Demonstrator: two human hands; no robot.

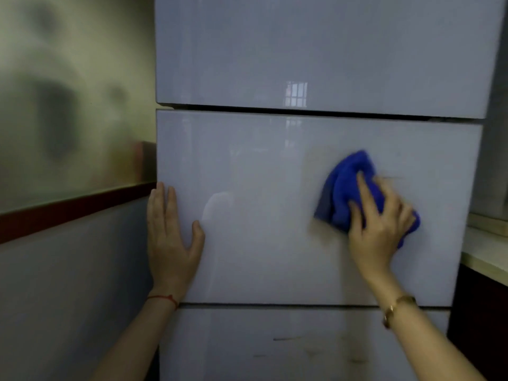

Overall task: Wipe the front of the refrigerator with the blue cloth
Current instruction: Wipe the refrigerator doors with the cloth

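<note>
The refrigerator (275, 188) fills the middle of the view, glossy pale grey, split by two dark gaps into an upper, a middle and a lower door. My right hand (376, 226) presses the bunched blue cloth (346, 185) flat against the right part of the middle door, fingers spread over it. My left hand (170, 237) lies flat with fingers apart on the left edge of the same door, holding nothing. The cloth's lower right part is hidden under my right hand.
To the left stands a frosted glass wall (68, 105) with a dark red rail (68, 207) and a grey panel below it. At the right edge a light countertop (486, 257) sits over a dark cabinet, close to the refrigerator's side.
</note>
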